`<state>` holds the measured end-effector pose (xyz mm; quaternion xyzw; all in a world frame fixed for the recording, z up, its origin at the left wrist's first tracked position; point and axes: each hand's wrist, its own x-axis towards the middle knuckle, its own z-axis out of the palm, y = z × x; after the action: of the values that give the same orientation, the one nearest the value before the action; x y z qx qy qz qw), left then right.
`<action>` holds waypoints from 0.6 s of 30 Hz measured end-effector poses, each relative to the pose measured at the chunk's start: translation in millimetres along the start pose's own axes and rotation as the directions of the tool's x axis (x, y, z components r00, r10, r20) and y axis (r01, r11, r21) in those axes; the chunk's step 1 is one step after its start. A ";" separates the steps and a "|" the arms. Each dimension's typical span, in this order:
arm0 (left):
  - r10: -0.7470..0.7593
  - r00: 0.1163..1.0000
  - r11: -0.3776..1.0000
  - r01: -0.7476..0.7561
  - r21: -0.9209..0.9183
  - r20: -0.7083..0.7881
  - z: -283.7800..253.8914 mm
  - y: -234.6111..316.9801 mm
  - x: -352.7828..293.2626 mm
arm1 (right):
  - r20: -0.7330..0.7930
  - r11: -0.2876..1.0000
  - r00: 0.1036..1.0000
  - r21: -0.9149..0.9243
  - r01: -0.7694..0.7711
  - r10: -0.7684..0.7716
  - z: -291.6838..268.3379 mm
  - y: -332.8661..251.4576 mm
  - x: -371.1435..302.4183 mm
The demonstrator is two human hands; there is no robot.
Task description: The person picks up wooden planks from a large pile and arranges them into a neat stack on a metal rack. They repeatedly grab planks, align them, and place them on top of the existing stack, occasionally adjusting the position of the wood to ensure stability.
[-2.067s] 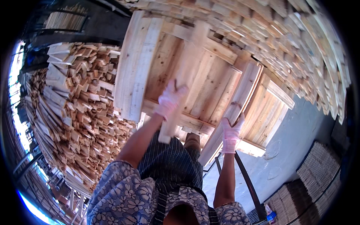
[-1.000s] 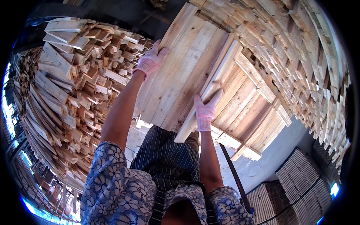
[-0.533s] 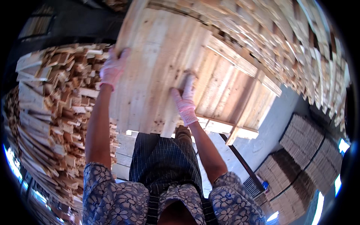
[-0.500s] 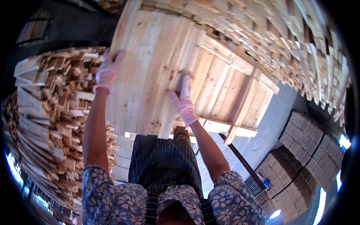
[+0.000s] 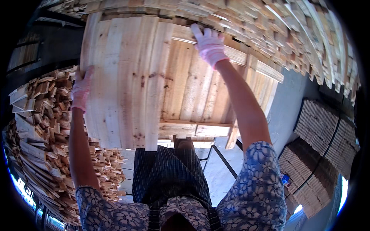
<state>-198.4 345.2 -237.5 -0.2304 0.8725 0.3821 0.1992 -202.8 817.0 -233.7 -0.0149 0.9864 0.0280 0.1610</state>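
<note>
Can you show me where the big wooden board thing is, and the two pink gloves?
wooden panel (image 5: 127, 81), head view, on its flat planked face.
left hand (image 5: 81, 90), head view, on the back of the pink glove at the panel's left edge.
right hand (image 5: 210, 44), head view, on the back of the glove.

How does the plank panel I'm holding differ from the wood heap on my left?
The plank panel is flat boards joined edge to edge; the wood heap is loose short offcuts lying at many angles. The panel is held up, with the left hand on its edge and the right hand at the frame behind; the heap rests untouched. The panel's face is smooth, the heap ragged. Both are pale bare wood.
</note>
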 end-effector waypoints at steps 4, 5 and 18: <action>0.046 0.996 0.981 -0.031 -0.193 0.070 -24.5 -37.4 -15.0 | -0.129 0.983 0.975 0.050 -0.175 0.180 8.1 9.2 -50.6; 0.026 0.997 0.988 -0.015 -0.152 0.073 -34.0 -66.3 -19.0 | -0.094 0.961 0.965 0.152 -0.230 0.246 2.2 25.6 -87.5; 0.126 0.992 0.858 -0.114 0.501 0.011 -38.7 -198.7 -53.1 | 0.273 0.518 0.776 0.613 -0.596 0.569 57.7 -28.3 -192.0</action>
<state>-51.7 209.5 -299.6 -0.1204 0.9564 0.1520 0.2182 -1.4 796.1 -228.6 0.3752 0.8713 -0.2760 0.1548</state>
